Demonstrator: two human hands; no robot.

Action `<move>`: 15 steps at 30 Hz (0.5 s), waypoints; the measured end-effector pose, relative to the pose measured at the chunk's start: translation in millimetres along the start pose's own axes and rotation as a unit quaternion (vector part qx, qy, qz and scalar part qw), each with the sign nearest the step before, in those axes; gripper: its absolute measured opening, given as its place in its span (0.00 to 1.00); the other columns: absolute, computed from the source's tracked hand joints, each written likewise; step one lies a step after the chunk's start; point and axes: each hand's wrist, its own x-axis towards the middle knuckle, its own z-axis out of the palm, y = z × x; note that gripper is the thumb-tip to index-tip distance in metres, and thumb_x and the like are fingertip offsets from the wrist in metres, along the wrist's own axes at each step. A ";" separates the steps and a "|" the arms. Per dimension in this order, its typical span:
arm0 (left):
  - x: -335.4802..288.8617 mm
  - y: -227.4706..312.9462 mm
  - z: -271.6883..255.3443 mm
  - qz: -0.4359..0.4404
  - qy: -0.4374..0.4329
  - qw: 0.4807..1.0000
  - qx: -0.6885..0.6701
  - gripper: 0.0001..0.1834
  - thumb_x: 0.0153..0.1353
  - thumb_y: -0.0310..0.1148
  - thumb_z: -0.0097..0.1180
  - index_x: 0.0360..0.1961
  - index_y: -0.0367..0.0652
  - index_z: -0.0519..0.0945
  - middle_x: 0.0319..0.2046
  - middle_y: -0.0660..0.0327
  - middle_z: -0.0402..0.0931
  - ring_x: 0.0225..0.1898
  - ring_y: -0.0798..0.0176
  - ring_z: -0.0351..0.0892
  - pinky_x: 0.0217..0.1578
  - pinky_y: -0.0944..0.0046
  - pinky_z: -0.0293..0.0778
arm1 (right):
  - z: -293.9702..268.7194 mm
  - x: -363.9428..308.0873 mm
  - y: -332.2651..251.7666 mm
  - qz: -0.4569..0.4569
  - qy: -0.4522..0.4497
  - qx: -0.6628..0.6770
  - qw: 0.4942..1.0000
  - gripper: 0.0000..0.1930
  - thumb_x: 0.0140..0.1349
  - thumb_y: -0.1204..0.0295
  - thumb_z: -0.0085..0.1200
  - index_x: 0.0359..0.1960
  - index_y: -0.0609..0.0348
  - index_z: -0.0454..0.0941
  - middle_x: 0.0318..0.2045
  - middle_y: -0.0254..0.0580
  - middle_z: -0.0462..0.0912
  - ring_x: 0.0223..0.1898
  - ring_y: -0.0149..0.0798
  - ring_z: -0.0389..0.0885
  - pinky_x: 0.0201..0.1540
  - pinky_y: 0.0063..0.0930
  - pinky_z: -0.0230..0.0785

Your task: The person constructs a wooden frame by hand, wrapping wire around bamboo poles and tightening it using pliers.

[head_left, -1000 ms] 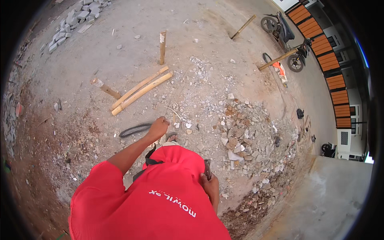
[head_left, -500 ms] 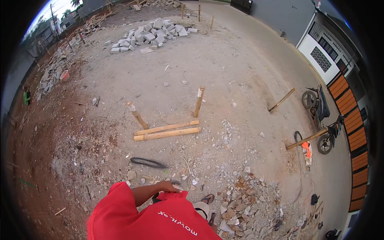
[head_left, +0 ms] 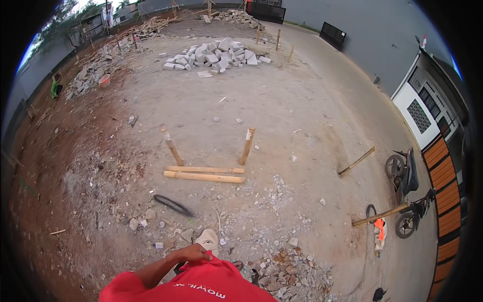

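Red cloth of the person's shirt (head_left: 201, 284) fills the lower edge, and the left hand (head_left: 193, 253) lies on its upper hem, fingers (head_left: 201, 257) curled and pressed together against the cloth; if they pinch it, I cannot tell. The right hand is not in view now, while one second ago it showed at the right of the shirt. Just above the fingers lies a pale, rounded stone-like piece (head_left: 208, 238) on the rubble, near but apart. Up and to the left of the fingers lies a thin black curved strip (head_left: 173, 205). Farther above the fingers lie two long bamboo poles (head_left: 204, 173) side by side, with two short bamboo stakes (head_left: 247, 146) standing tilted behind them. Compared with half a second ago, the view has risen: the poles sit higher and nearer the centre, and the heap of grey blocks (head_left: 214, 54) shows larger. Far to the right of the fingers stand two motorcycles (head_left: 407, 196).
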 end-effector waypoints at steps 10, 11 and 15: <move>81.5 -31.8 -33.0 0.003 0.182 0.980 0.077 0.32 0.60 0.58 0.54 0.28 0.32 0.81 0.26 0.44 0.80 0.28 0.52 0.79 0.35 0.55 0.73 | -14.7 70.4 -53.8 -0.041 -0.077 -0.111 0.990 0.31 0.50 0.46 0.62 0.37 0.69 0.82 0.33 0.62 0.84 0.41 0.54 0.85 0.40 0.44 0.73; 91.8 -32.7 -39.1 0.009 0.261 0.962 0.077 0.31 0.60 0.57 0.55 0.27 0.31 0.80 0.25 0.42 0.80 0.27 0.51 0.79 0.34 0.54 0.73 | -21.9 76.5 -54.9 -0.052 -0.084 -0.119 0.988 0.31 0.50 0.46 0.61 0.37 0.69 0.82 0.34 0.62 0.84 0.41 0.54 0.85 0.41 0.44 0.73; 100.6 -41.5 -80.0 -0.056 0.386 0.919 -0.048 0.29 0.61 0.52 0.58 0.29 0.29 0.79 0.26 0.42 0.79 0.29 0.51 0.80 0.34 0.54 0.73 | -33.6 52.6 -153.2 -0.010 -0.103 -0.136 0.985 0.32 0.49 0.44 0.61 0.38 0.67 0.83 0.34 0.62 0.85 0.41 0.54 0.85 0.41 0.43 0.73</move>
